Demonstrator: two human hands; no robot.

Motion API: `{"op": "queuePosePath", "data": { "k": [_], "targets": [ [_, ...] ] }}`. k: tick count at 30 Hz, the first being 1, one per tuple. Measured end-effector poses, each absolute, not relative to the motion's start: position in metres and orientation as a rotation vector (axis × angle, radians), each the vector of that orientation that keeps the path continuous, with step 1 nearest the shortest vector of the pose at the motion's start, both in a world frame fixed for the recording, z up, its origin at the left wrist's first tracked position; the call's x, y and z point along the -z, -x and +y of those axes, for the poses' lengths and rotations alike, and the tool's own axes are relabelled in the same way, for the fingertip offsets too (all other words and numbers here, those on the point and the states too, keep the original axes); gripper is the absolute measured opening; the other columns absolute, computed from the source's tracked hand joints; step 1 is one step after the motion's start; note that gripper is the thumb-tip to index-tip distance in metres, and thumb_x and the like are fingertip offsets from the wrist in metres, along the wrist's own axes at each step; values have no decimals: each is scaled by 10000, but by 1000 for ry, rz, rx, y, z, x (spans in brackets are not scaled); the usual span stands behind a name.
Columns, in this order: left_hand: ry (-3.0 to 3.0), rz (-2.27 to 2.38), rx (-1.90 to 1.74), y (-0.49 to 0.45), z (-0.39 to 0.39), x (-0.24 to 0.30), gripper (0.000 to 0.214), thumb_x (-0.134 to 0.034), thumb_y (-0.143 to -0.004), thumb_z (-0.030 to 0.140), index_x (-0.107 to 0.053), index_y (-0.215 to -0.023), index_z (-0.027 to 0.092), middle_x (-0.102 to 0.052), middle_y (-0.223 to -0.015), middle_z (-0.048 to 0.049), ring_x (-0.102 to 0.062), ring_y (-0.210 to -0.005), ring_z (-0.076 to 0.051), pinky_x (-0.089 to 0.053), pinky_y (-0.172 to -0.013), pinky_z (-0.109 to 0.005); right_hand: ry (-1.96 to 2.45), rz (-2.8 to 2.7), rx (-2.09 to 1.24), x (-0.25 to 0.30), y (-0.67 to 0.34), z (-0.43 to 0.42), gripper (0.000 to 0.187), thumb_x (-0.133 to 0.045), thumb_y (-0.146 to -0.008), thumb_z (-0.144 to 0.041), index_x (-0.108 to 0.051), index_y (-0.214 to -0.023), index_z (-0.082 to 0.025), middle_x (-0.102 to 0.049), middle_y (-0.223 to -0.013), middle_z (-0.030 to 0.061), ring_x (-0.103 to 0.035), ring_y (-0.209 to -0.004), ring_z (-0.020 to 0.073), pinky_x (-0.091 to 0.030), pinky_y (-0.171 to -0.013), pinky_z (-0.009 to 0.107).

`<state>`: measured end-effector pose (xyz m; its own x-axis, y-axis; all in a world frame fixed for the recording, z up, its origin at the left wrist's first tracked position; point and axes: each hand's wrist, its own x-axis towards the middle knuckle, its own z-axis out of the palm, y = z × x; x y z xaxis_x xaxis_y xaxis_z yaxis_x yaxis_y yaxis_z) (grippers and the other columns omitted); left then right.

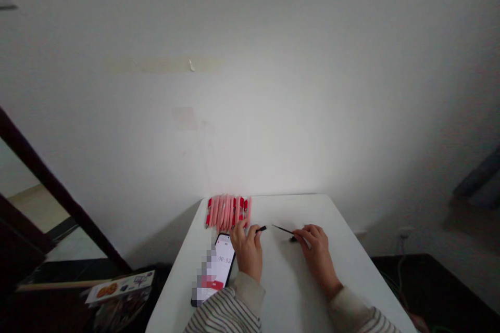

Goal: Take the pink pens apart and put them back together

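Near the middle of the white table (281,281), my left hand (249,252) is closed in a pinch on a short black piece (262,228), too small to identify surely. My right hand (317,250) pinches a thin dark rod like a pen refill (282,228), its tip pointing left toward the black piece, with a gap between them. Another small black bit (292,239) shows under my right fingertips; whether it is held or lies on the table, I cannot tell. Just beyond my left hand lies a row of several pink and red pen-like sticks (227,210).
A phone (224,255) with a running timer display lies beside my left wrist, partly covered by my sleeve. The table's far edge meets a white wall (273,114). Left of the table, a container with a printed card (121,287) stands low down.
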<state>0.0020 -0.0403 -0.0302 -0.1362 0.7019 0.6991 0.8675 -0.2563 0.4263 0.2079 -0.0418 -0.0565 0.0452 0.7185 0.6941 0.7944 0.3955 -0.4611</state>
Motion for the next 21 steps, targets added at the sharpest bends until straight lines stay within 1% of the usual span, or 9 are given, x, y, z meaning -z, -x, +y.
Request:
{"op": "queuePosePath", "data": {
  "k": [10,21],
  "targets": [
    [1933,-1792,1359,-2,-42,29,187,-490,-855,220,-668,-907,249,-512,-1104,-77,-475,-1048,-246,-395,-939,-470,1348,-1699,103,57,-208,-42,272,-496,-887,-446,-707,-873,-275,-617,-862,59,-532,-881,225,-433,-792,389],
    [1934,-1788,1349,-2,-42,28,200,-495,-853,213,-682,-906,258,-514,-1086,-74,-479,-1034,-239,-396,-929,-454,1368,-1706,101,57,-207,-43,246,-512,-883,-429,-707,-869,-280,-612,-873,57,-526,-895,230,-429,-800,396]
  ]
}}
